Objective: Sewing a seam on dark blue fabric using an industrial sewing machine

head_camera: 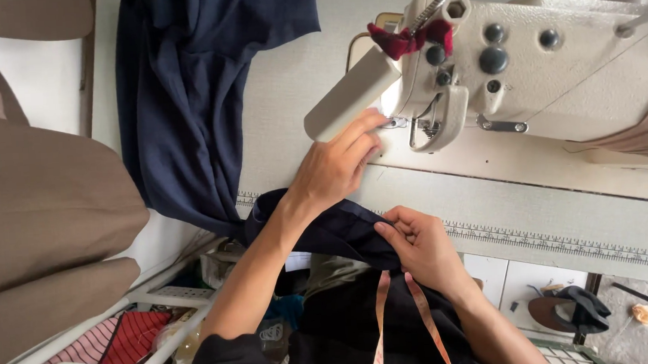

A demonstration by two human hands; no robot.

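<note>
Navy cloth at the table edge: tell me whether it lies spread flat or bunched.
Bunched. The navy cloth is gathered in folds over the table edge, pinched in the right hand; the left hand reaches toward the sewing machine.

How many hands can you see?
2. The left hand reaches up by the sewing machine needle; the right hand pinches the dark blue cloth at the table edge.

One sewing machine [549,63], two hands [334,166]

Navy cloth [184,100], cream sewing machine [557,70], red-striped fabric [127,338].
</note>
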